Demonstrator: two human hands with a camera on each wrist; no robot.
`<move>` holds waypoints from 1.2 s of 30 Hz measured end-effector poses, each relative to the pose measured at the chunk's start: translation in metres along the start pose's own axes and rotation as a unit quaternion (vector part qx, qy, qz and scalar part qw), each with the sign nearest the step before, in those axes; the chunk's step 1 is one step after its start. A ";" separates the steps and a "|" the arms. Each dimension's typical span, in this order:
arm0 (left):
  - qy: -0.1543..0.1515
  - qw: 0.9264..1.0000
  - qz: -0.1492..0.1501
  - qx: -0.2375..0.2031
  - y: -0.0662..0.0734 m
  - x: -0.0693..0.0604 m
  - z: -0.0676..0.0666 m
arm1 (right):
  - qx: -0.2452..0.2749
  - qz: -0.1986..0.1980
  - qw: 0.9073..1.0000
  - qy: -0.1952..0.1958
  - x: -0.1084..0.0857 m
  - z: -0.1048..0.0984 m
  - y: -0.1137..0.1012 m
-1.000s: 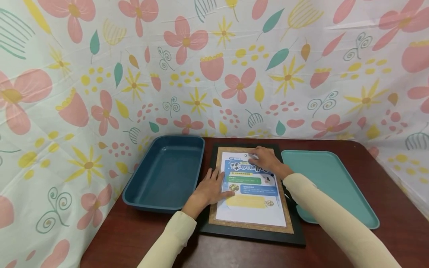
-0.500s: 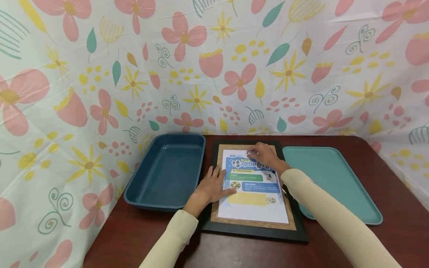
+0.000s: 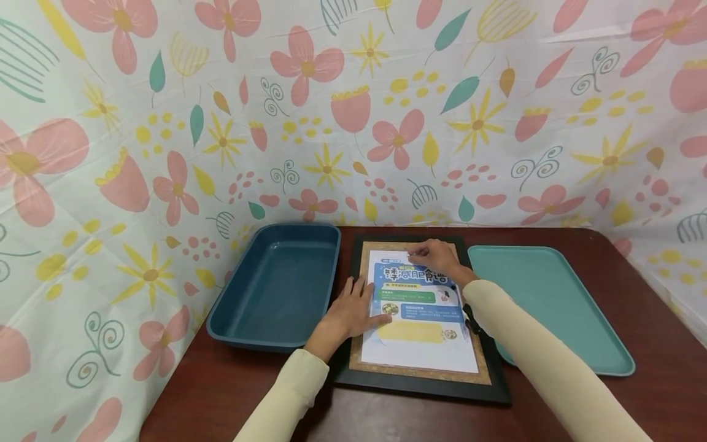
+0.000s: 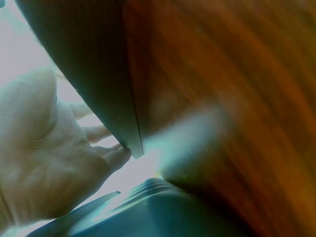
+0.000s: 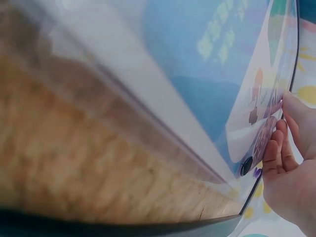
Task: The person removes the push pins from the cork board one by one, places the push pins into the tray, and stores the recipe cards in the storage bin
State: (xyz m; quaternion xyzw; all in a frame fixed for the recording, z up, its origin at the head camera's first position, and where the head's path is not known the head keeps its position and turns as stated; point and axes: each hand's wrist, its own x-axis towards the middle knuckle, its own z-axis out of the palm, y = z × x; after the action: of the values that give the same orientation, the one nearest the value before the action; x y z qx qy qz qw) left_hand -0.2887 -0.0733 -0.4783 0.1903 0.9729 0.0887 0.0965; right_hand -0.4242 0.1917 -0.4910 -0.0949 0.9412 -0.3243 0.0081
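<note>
A printed poster sheet (image 3: 417,354), with a clear film over it, lies on a cork board (image 3: 483,368) in a black frame (image 3: 425,395). My left hand (image 3: 349,312) rests on the sheet's left side with fingers extended; its palm (image 4: 49,148) shows in the left wrist view beside the frame's edge. At the sheet's top, my right hand (image 3: 436,256) pinches something small, apparently a pin, mostly hidden by the fingertips. In the right wrist view that hand (image 5: 294,177) is near a small black round thing (image 5: 247,166) on the film, its kind unclear.
To the left of the frame stands a deep dark blue bin (image 3: 265,301). A flat turquoise tray (image 3: 552,307) lies to the right, partly behind the right sleeve. The brown table (image 3: 232,393) ends at a flowered cloth (image 3: 221,123) behind and on the left.
My right fingertips have drawn together over the small pin-like thing at the sheet's top, which was visible beside them earlier. The left hand has stayed in place. The head view shifts slightly.
</note>
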 end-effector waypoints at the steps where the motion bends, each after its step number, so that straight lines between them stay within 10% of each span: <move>1: 0.000 1.000 0.001 0.000 0.000 0.000 0.000 | 0.003 0.005 1.000 0.000 0.000 0.000 0.000; 36: 0.000 1.000 -0.004 0.007 0.001 -0.001 0.000 | -0.001 0.014 1.000 -0.013 0.001 -0.003 -0.001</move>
State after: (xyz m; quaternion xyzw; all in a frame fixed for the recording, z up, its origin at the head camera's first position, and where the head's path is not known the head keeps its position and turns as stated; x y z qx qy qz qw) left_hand -0.2874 -0.0727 -0.4774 0.1872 0.9742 0.0818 0.0959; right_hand -0.4252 0.1928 -0.4882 -0.0857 0.9424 -0.3223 0.0250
